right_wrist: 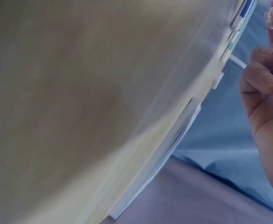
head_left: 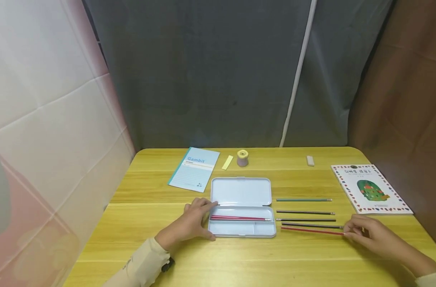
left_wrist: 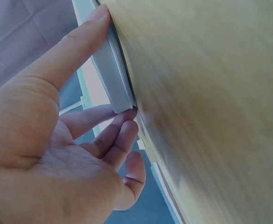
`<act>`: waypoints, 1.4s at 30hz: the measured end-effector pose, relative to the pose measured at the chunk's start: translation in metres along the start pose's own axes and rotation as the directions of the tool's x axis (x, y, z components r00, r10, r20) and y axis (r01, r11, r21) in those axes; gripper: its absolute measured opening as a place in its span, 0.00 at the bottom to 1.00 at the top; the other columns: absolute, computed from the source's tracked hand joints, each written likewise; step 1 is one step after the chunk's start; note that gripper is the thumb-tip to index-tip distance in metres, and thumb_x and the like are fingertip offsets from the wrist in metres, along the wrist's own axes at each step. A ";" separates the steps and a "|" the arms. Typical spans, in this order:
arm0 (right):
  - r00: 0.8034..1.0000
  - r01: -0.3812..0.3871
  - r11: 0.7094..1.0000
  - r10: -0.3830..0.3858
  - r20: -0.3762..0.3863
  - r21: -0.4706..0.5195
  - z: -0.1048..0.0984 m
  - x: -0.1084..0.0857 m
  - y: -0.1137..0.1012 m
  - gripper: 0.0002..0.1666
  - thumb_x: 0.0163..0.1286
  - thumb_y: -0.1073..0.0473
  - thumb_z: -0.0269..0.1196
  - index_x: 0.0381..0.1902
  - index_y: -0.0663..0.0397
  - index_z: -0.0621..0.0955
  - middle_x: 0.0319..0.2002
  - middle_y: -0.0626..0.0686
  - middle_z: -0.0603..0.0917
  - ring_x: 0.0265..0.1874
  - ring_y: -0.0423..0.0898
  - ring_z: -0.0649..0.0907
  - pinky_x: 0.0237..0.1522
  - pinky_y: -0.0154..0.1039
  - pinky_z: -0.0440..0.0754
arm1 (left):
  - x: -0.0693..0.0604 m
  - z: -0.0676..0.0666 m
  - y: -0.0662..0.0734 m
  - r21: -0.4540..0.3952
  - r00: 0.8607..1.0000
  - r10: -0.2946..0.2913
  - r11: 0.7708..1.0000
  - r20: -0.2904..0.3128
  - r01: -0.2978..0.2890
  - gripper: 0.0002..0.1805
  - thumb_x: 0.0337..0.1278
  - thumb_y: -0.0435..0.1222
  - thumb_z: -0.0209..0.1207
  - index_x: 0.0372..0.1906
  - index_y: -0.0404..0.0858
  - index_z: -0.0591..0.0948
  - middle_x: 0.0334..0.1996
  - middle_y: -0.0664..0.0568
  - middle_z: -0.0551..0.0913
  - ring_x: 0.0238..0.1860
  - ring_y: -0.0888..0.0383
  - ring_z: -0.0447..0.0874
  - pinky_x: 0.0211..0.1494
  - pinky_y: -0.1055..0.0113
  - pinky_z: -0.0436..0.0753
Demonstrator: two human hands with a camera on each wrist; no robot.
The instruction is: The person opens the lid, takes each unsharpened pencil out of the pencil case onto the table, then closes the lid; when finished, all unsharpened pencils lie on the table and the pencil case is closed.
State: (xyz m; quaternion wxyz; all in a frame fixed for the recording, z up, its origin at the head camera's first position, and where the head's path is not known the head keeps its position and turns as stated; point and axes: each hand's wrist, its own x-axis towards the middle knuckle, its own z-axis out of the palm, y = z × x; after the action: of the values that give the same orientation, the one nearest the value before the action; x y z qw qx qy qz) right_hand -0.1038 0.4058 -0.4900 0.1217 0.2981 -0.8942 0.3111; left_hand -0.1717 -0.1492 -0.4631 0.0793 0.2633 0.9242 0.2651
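Note:
An open white pencil case (head_left: pixel 241 191) lies mid-table, with red pencils (head_left: pixel 239 218) in its upper compartment. The left hand (head_left: pixel 190 221) holds the case's left side, thumb at the near corner and fingers near the hinge; in the left wrist view that hand (left_wrist: pixel 71 135) touches the case edge (left_wrist: pixel 113 70). At the right, the right hand (head_left: pixel 377 237) pinches the end of a red pencil (head_left: pixel 312 230), nearest of a group of pencils beside the case. The right wrist view shows the right hand (right_wrist: pixel 271 84) with the pencil end (right_wrist: pixel 270 18) at its fingertips.
Black pencils (head_left: pixel 305 212) and a green pencil (head_left: pixel 304 200) lie right of the case. Behind are a blue notebook (head_left: pixel 194 169), a yellow strip (head_left: pixel 227 162), a small yellow-topped object (head_left: pixel 242 158) and a white eraser (head_left: pixel 310 161). A picture book (head_left: pixel 372 189) lies far right.

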 end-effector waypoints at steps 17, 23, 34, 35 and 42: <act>1.000 -0.004 0.998 0.005 0.023 -0.068 0.000 0.002 0.003 0.24 0.53 0.74 0.78 0.33 0.36 0.86 0.25 0.31 0.71 0.27 0.24 0.68 0.27 0.22 0.65 | 0.001 0.000 0.000 -0.006 1.000 0.000 1.000 -0.001 0.000 0.58 0.34 0.43 0.87 0.76 0.31 0.73 0.64 0.42 0.79 0.64 0.47 0.70 0.54 0.58 0.61; 0.999 -0.041 0.990 0.045 0.029 -0.134 0.000 0.005 0.001 0.21 0.53 0.69 0.80 0.32 0.34 0.87 0.25 0.29 0.69 0.26 0.23 0.67 0.27 0.24 0.64 | 0.001 0.000 0.000 -0.001 1.000 0.007 1.000 -0.004 -0.007 0.58 0.34 0.43 0.87 0.76 0.31 0.73 0.64 0.42 0.79 0.64 0.47 0.70 0.53 0.59 0.61; 0.986 -0.162 0.969 0.151 -0.071 -0.184 0.014 0.043 -0.037 0.13 0.57 0.62 0.80 0.31 0.37 0.89 0.23 0.28 0.70 0.26 0.25 0.69 0.28 0.30 0.70 | 0.001 0.001 -0.001 0.002 1.000 0.012 1.000 -0.007 -0.012 0.58 0.33 0.43 0.87 0.76 0.31 0.73 0.63 0.43 0.80 0.64 0.47 0.70 0.53 0.59 0.61; 0.986 -0.158 0.972 0.148 -0.071 -0.174 0.018 0.049 -0.041 0.13 0.58 0.63 0.80 0.32 0.37 0.89 0.23 0.28 0.70 0.25 0.25 0.69 0.31 0.26 0.72 | 0.001 0.001 -0.001 0.002 1.000 0.014 1.000 -0.007 -0.013 0.58 0.33 0.43 0.87 0.76 0.31 0.73 0.63 0.43 0.80 0.64 0.47 0.70 0.53 0.59 0.62; 0.986 -0.166 0.983 0.167 0.015 -0.076 0.049 0.090 -0.065 0.03 0.65 0.60 0.76 0.35 0.46 0.91 0.24 0.32 0.73 0.25 0.27 0.70 0.29 0.30 0.73 | 0.001 0.001 -0.002 0.004 1.000 0.012 1.000 -0.009 -0.012 0.59 0.32 0.43 0.88 0.76 0.31 0.73 0.63 0.43 0.80 0.63 0.47 0.70 0.53 0.59 0.62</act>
State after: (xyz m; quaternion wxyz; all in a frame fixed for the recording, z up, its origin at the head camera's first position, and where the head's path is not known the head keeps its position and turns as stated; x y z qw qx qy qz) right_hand -0.1370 0.2929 -0.4603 0.0968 0.2208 -0.9282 0.2833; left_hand -0.1735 -0.1494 -0.4654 0.0731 0.2680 0.9234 0.2649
